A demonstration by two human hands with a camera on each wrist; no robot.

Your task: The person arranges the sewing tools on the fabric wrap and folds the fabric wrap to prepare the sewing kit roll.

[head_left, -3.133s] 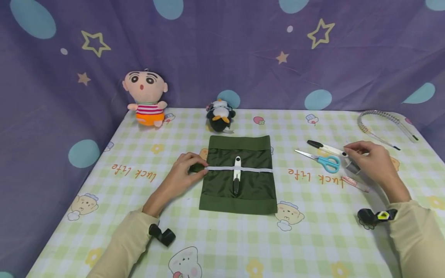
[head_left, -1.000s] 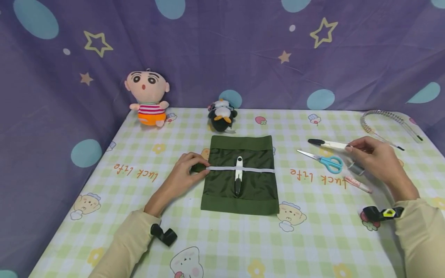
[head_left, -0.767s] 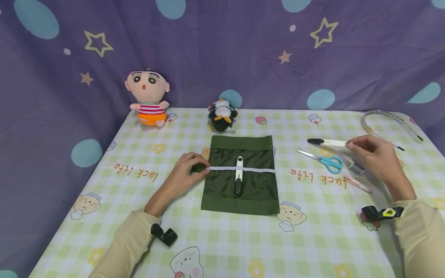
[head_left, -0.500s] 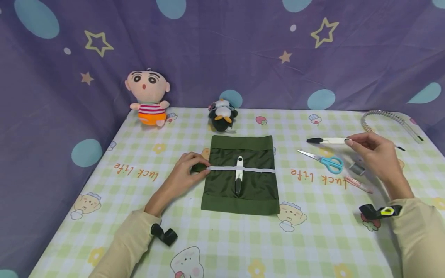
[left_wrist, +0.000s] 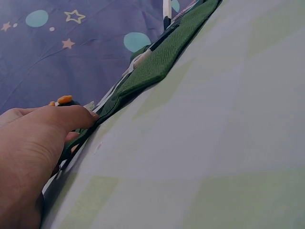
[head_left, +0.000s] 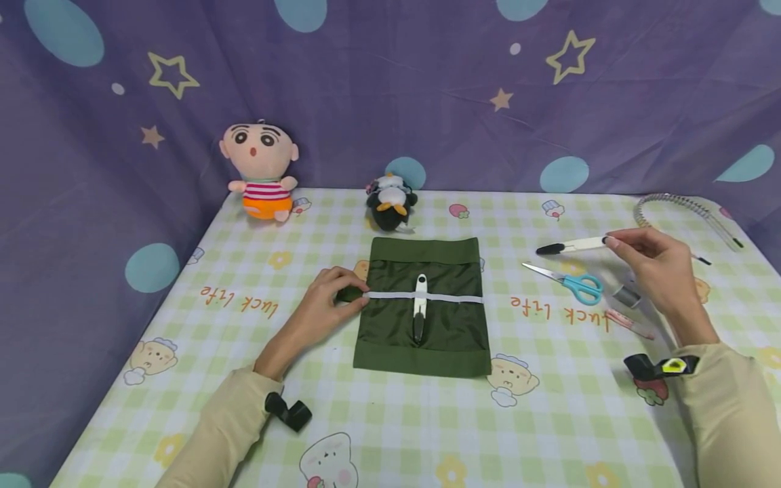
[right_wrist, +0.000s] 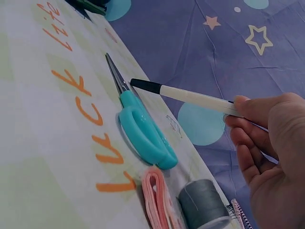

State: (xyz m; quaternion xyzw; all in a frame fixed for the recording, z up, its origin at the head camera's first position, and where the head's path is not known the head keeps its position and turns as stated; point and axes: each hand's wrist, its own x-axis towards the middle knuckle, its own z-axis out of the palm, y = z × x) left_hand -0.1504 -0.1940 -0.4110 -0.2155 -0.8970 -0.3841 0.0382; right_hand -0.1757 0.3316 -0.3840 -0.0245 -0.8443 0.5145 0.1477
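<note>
A dark green fabric pouch (head_left: 451,322) lies flat mid-table, a white elastic band (head_left: 454,297) running across it. Tucked under that band is a slim white tool with a black end (head_left: 419,318). My left hand (head_left: 320,305) pinches the pouch's left edge where the band ends; the left wrist view shows thumb and fingers on the green cloth (left_wrist: 147,71). On the right, my right hand (head_left: 662,271) pinches the far end of a second white tool with a black tip (head_left: 579,246). This tool points left, held above the scissors (head_left: 579,287) with turquoise handles.
Near my right hand lie a grey thread spool (right_wrist: 204,204) and a folded pink-and-white strip (right_wrist: 155,195). A headband (head_left: 665,200) rests at the far right. A plush doll (head_left: 259,173) and a penguin toy (head_left: 390,203) sit at the back by the curtain.
My right hand has picked up the second white tool by its end, raised it and shifted slightly left; its black tip now dips lower. My left hand keeps its hold on the pouch edge.
</note>
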